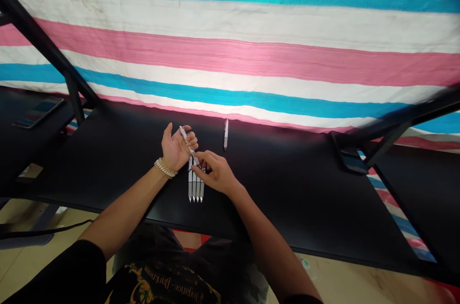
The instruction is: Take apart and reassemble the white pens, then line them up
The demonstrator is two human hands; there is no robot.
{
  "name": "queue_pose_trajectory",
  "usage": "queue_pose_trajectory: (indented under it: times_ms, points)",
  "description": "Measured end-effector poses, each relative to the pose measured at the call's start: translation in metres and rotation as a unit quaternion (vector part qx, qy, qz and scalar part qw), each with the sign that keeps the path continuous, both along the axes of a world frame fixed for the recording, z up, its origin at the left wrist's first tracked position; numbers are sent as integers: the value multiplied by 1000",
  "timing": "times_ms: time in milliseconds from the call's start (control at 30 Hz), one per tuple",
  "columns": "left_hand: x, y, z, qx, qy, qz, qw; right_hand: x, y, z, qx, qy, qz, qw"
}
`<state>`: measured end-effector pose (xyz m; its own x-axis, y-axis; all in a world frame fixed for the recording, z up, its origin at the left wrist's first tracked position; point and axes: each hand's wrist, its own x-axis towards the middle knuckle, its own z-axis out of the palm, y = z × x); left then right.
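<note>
My left hand (176, 148) is turned palm up, its fingers curled around a white pen (184, 134) that slants across them. At the pen's lower end, the thumb and index finger of my right hand (214, 172) close in a pinch. Below both hands, several white pens with grey grips (196, 190) lie side by side on the black table (280, 189), metal tips toward me. My right hand partly covers their upper ends. Another white pen (225, 135) lies alone farther back, tip toward me.
A striped sheet (230, 60) hangs behind the table. Black slanted supports stand at left (46, 40) and right (413, 112). A phone (39, 112) lies at far left, near a small brown piece (31, 171). Another dark phone-like object (350, 158) is by the right support.
</note>
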<state>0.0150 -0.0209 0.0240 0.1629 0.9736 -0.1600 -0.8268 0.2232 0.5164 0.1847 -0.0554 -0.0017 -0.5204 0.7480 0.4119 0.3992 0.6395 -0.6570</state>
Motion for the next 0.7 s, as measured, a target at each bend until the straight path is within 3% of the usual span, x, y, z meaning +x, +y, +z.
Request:
queue_pose_trajectory:
  times_ms: [100, 167, 300, 433, 700]
  points:
    - [4, -1, -1, 8, 10, -9, 1000, -2, 0, -3, 11, -6, 6, 1000]
    - [5, 0, -4, 27, 29, -15, 999, -1, 3, -6, 9, 10, -28, 1000]
    - [3, 5, -15, 59, 105, -10, 993, 8, 11, -7, 1, 29, -159, 987]
    - [0, 9, -25, 81, 182, 35, 979, 20, 22, -8, 11, 16, -269, 963]
    - [-3, 12, -34, 102, 221, 91, 966, 19, 32, -16, 28, -112, -285, 952]
